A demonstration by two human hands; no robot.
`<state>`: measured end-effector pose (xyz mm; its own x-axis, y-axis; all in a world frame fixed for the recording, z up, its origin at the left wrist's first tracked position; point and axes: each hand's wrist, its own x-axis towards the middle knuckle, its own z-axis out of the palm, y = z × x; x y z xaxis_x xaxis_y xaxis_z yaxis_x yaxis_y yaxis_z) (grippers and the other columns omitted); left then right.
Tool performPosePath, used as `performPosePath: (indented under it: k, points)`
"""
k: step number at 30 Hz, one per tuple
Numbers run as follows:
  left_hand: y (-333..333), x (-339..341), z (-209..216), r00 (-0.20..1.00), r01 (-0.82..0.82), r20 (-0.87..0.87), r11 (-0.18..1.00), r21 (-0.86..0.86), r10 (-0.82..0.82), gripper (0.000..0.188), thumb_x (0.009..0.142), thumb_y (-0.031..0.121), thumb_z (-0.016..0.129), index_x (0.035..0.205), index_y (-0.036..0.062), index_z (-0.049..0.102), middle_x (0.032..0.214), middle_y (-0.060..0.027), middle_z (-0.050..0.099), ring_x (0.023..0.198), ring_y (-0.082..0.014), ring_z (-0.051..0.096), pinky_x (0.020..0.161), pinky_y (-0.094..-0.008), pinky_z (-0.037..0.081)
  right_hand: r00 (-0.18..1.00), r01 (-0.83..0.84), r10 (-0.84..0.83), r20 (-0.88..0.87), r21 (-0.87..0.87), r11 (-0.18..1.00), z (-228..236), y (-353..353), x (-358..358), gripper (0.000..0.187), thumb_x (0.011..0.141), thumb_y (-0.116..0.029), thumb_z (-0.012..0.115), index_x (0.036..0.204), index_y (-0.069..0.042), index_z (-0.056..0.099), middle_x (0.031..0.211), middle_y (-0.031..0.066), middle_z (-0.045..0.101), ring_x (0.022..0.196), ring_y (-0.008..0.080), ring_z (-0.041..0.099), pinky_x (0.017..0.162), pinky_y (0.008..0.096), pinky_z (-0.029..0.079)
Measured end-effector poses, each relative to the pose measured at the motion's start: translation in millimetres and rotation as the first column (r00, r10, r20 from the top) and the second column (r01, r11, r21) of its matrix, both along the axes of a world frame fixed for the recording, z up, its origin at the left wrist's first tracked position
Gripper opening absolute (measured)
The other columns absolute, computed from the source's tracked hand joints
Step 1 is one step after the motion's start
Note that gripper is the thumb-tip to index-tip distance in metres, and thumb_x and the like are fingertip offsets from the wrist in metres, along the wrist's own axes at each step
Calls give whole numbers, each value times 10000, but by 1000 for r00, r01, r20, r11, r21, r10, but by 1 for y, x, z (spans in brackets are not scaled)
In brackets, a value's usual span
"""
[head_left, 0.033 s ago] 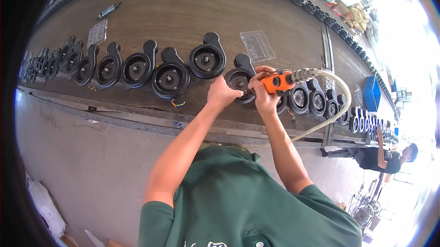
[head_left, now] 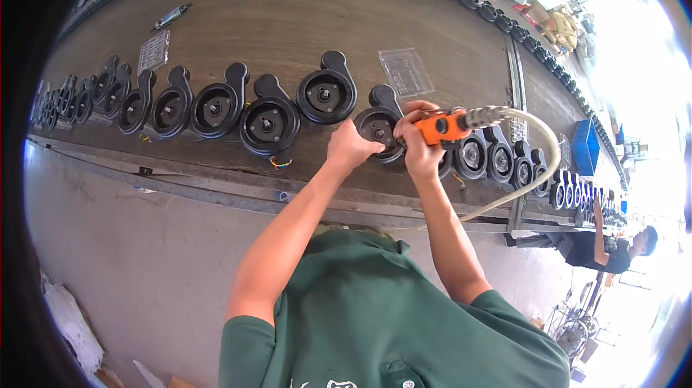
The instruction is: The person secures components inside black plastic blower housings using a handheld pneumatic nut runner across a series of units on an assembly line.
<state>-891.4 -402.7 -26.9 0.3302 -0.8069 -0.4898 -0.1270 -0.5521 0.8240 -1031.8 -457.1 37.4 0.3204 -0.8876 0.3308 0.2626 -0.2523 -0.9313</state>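
A black snail-shaped blower housing (head_left: pixel 376 126) sits on the workbench in front of me, its round side facing up with a metal hub in the middle. My left hand (head_left: pixel 350 144) grips its left rim, the thumb reaching in toward the hub. At its right side, my right hand (head_left: pixel 419 144) is closed around an orange air tool (head_left: pixel 441 128) with a clear hose (head_left: pixel 549 144) fitted to its end. My fingers hide the tool's tip, so I cannot tell whether it touches the housing. Another blower housing (head_left: pixel 326 92) stands just left of my left hand.
More black housings (head_left: pixel 215 108) line both sides, some with coloured wires. Clear plastic trays (head_left: pixel 405 72) and a pen-like tool (head_left: pixel 171 18) lie on the brown bench (head_left: pixel 288 6). A blue bin (head_left: pixel 584 146) stands far right, near another person (head_left: pixel 605 250).
My right hand and the orange air tool have shifted slightly to the right, and the hose bows out a little further. My left hand has barely moved.
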Motion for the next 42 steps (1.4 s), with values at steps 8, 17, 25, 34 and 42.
performPosePath:
  k: [8,17,25,34,42]
  points:
    - [-2,-9,17,990,-28,138,998,-52,35,731,580,288,968,1142,-58,653,1082,-252,745,1064,-395,719,930,-443,564,984,171,-173,48,39,984,6,-39,17,242,833,52,606,1073,32,583,742,41,616,623,109,605,588,247,487]
    - [-3,-8,5,996,-65,62,996,-62,68,725,579,259,961,1155,-50,648,1097,-263,740,1078,-403,712,934,-450,559,989,145,-145,6,-8,989,-10,-47,20,237,862,61,532,1097,44,556,758,84,604,654,169,598,666,321,523]
    - [0,-7,9,992,-83,77,985,-151,96,702,601,229,944,1189,-11,643,1112,-243,744,1099,-405,706,957,-460,557,992,123,-123,31,24,992,-12,-39,34,129,819,55,640,938,17,608,764,46,641,656,117,629,604,266,529]
    - [-10,-16,-2,995,-75,53,989,-127,83,654,638,230,951,1160,-52,676,1069,-219,761,939,-308,762,869,-414,592,971,238,-239,-6,-64,969,6,-36,30,226,825,38,641,1046,76,618,771,47,658,638,95,615,588,241,507]
    - [27,-46,64,635,261,771,926,-272,47,523,804,241,822,1277,83,664,1375,-166,575,1264,-367,515,1045,-486,439,963,265,-256,87,-110,958,52,-9,-89,277,871,-4,631,1137,25,559,799,37,647,736,106,621,721,262,512]
